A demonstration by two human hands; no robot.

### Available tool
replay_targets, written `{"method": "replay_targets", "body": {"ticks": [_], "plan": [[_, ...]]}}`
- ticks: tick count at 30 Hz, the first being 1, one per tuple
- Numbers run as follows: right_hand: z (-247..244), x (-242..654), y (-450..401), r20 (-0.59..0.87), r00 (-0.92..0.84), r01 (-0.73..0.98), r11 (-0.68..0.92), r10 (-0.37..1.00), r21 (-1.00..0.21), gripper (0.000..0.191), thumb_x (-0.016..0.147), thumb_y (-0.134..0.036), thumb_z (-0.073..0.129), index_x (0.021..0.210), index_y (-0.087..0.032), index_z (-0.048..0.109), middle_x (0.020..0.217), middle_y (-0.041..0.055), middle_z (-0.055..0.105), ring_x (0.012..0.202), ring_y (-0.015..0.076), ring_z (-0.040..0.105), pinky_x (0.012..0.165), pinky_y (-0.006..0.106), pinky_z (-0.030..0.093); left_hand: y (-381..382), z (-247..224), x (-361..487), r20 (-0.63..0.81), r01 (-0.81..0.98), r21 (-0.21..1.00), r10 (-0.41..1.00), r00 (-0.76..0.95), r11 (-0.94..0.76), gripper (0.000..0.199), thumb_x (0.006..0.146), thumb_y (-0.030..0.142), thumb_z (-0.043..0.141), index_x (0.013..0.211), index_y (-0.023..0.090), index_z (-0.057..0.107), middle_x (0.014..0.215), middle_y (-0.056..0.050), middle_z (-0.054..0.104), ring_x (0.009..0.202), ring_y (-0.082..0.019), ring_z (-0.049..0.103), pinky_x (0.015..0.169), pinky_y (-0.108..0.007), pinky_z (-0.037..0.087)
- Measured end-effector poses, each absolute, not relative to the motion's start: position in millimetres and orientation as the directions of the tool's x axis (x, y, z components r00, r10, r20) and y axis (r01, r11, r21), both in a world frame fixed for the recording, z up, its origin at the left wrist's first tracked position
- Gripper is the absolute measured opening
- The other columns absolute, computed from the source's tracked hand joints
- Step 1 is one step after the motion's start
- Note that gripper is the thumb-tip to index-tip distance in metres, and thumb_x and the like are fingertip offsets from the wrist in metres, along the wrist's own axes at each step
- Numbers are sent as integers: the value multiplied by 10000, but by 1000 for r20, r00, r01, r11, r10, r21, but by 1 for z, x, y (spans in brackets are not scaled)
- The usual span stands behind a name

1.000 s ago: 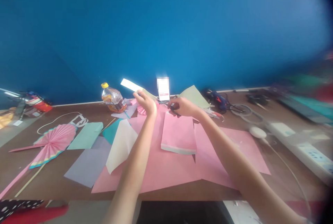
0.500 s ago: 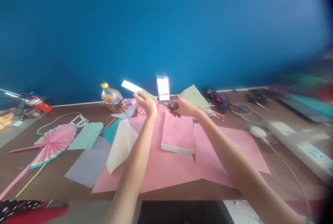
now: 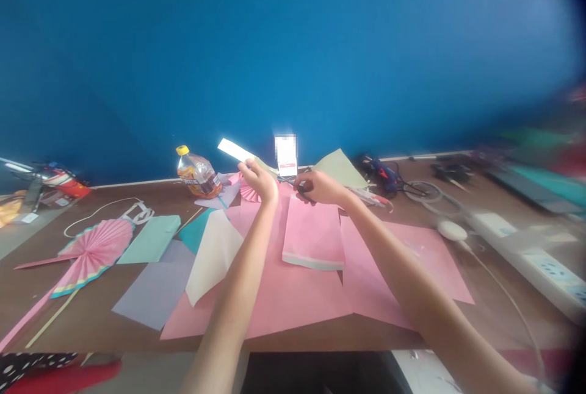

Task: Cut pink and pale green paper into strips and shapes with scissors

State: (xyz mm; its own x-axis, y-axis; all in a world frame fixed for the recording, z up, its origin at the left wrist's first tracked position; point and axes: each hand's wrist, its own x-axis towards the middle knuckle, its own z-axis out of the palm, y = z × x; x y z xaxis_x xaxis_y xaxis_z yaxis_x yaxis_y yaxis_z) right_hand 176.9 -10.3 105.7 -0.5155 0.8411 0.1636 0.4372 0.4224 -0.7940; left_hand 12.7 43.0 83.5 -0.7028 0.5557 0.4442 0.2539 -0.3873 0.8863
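My left hand (image 3: 260,179) is closed on a pale strip of paper (image 3: 234,150), which sticks out up and to the left. Dark-handled scissors (image 3: 306,194) sit in my right hand (image 3: 320,186), its fingers wrapped round the handles. Their blades point left toward the paper; how far they reach into it is too small to tell. Below my hands lies a pink paper stack (image 3: 314,235) with a pale front edge, on larger pink sheets (image 3: 297,302). A cream sheet (image 3: 213,254) lies beside my left forearm. A pleated pink paper piece (image 3: 249,189) is partly hidden behind my left hand.
A lit phone (image 3: 287,156) stands by the blue wall. At left are a yellow-capped bottle (image 3: 198,173), a pink paper fan (image 3: 98,250), a mint packet (image 3: 150,239) and lilac paper (image 3: 155,290). A glue gun (image 3: 384,174), cables and a power strip (image 3: 531,254) are at right.
My left hand and the paper strip have shifted slightly to the right, toward the scissors. My right hand stays in nearly the same place.
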Motion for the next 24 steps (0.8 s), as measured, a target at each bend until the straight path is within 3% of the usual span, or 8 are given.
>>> {"method": "replay_targets", "body": {"ticks": [3,24], "plan": [[106,178,-9,148,-512,435,404,846,-805,258,642,-34,454,788,-170,618,543,-37,619,416,78,529,455,186,417,43,83,14,455,278,878,502,-736,-389,229,972,336,312,774,222,297,708,23,370,701,-132,409,708,-267,347],[102,177,-7,167,-495,401,394,853,-827,199,693,-54,497,804,-167,617,543,-42,626,416,74,545,457,178,433,43,77,22,470,288,876,551,-690,-386,241,973,348,311,768,223,310,676,32,360,648,-131,390,688,-274,357]]}}
